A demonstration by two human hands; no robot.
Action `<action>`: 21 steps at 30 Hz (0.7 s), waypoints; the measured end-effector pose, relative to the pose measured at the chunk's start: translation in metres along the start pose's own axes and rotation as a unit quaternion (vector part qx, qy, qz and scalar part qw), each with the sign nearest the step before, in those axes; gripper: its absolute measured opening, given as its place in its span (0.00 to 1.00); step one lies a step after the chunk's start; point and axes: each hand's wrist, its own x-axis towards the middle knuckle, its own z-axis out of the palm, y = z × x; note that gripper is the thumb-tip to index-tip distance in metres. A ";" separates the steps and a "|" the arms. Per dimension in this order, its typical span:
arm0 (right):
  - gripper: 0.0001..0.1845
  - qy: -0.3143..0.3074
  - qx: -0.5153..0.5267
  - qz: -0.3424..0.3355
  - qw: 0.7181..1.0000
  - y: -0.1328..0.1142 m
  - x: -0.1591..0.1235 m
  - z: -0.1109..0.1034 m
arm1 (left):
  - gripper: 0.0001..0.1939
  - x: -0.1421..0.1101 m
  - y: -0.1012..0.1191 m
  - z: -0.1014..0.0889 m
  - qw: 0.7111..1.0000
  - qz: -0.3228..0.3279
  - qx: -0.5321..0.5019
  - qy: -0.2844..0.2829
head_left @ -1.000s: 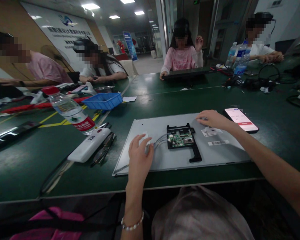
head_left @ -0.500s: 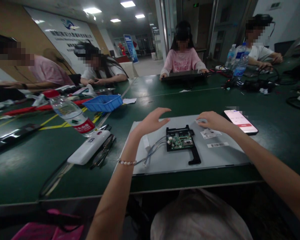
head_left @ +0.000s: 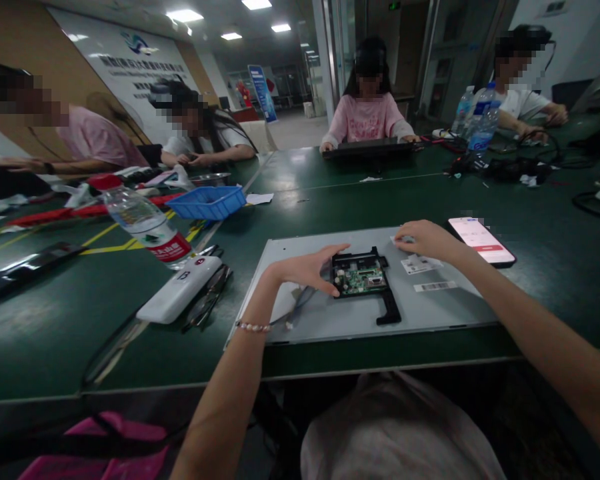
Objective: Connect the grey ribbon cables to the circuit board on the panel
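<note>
A black plastic bracket with a green circuit board (head_left: 361, 280) lies on a flat grey panel (head_left: 325, 325). My left hand (head_left: 305, 270) reaches round the bracket's left side, thumb and fingers apart, thumb tip at its near left corner. Whether it grips the bracket is unclear. Thin cables (head_left: 300, 303) run beneath that hand, partly hidden. To the right of the bracket, my right hand (head_left: 427, 241) hovers low over or rests on the panel's far edge, its fingers bent with a gap to the thumb. A small whitish bit shows by its fingertips. Below it is a printed label (head_left: 421, 265).
A lit phone (head_left: 481, 241) lies right of the panel. To the left are a white power bank (head_left: 180, 290), glasses (head_left: 207, 300), a water bottle (head_left: 147, 227) and a blue tray (head_left: 207, 203). Several people sit around the green table (head_left: 300, 180).
My left hand has come down and right, from above the panel to the bracket's left edge, covering part of the cables. My right hand has barely moved.
</note>
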 end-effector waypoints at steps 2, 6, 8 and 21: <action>0.15 -0.002 0.000 -0.014 1.000 0.002 0.000 0.000 | 0.57 0.001 -0.001 0.001 1.000 0.005 0.003 -0.006; 0.14 0.002 -0.042 -0.017 0.999 0.003 0.001 0.003 | 0.57 0.001 -0.003 0.002 1.000 -0.004 0.010 -0.006; 0.13 0.004 -0.060 -0.015 0.998 0.003 0.003 0.005 | 0.58 0.001 -0.002 0.002 1.000 -0.015 0.011 -0.002; 0.11 0.091 0.053 0.005 0.994 -0.038 0.023 0.001 | 0.61 0.001 -0.007 0.005 0.999 -0.037 0.024 0.004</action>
